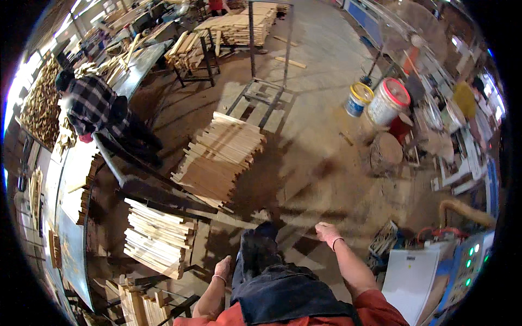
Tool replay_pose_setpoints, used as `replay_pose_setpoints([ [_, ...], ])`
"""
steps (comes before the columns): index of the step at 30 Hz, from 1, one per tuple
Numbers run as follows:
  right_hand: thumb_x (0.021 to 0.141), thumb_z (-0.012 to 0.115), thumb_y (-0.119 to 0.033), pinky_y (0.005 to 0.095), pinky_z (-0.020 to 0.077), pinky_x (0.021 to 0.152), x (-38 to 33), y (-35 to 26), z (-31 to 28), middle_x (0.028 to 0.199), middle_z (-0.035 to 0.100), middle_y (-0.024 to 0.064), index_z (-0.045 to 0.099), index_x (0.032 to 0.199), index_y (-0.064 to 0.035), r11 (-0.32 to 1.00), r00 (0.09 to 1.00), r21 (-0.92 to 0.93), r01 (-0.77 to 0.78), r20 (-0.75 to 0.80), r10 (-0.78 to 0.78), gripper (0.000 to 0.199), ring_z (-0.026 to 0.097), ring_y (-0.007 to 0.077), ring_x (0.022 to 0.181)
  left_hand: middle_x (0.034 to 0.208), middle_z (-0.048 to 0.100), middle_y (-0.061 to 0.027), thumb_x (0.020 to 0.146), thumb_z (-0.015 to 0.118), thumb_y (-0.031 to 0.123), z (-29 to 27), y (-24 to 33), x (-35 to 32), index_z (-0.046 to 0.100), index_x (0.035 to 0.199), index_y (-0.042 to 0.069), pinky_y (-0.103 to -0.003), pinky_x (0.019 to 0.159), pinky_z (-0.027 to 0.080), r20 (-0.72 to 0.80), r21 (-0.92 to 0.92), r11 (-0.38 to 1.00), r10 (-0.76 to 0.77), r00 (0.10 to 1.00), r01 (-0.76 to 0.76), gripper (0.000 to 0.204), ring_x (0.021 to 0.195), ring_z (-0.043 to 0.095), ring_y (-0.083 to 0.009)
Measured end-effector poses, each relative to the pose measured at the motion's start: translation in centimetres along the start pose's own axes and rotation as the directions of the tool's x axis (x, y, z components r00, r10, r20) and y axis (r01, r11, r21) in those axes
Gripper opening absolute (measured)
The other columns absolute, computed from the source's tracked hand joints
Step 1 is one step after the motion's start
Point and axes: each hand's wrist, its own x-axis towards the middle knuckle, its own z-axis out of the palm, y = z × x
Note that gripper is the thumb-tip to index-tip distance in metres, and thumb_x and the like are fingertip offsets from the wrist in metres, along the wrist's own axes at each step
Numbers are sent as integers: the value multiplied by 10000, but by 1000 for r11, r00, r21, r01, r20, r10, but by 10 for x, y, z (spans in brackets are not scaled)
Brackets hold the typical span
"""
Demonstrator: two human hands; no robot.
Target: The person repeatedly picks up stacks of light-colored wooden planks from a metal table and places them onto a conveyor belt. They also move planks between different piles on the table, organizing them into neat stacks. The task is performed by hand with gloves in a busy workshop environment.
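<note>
My left hand (222, 268), in a pale glove, hangs beside my left thigh with its fingers curled in, and nothing shows in it. To its left is a stack of light wooden strips (157, 238) on a low stand, apart from the hand. My right hand (328, 234), also gloved, is held out to the right over the floor. Its fingers are closed, with no object visible in them. Ahead, a larger stack of wooden strips (217, 163) sits on a metal trolley (261, 92) with a tall upright frame. Neither hand touches a stack.
At left, a person in a checked shirt (97, 106) leans over a long table (70, 261) bearing wood. Buckets (389, 101) and a log stump (386, 152) stand at right. A control cabinet (465, 271) with green lights is near right. Loose sticks (291, 62) lie on the floor.
</note>
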Motion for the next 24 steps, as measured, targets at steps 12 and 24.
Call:
replay_pose_setpoints([
  [12, 895, 671, -169, 394, 607, 844, 236, -260, -13, 1024, 743, 54, 700, 916, -157, 24, 899, -924, 382, 366, -238, 39, 725, 257, 1070, 1081, 785, -162, 1048, 557, 356, 126, 262, 79, 754, 1255, 122, -448, 897, 547, 74, 569, 698, 483, 873, -435, 369, 1025, 736, -293],
  [24, 949, 622, -212, 501, 572, 847, 494, -586, 59, 1120, 757, 185, 727, 1026, -72, -423, 754, -641, 641, 631, 186, 191, 722, 392, 1045, 826, 593, -55, 1020, 612, 205, 245, 457, 170, 600, 895, 129, -406, 612, 389, -275, -566, 823, -127, 953, -53, 147, 723, 550, -230],
])
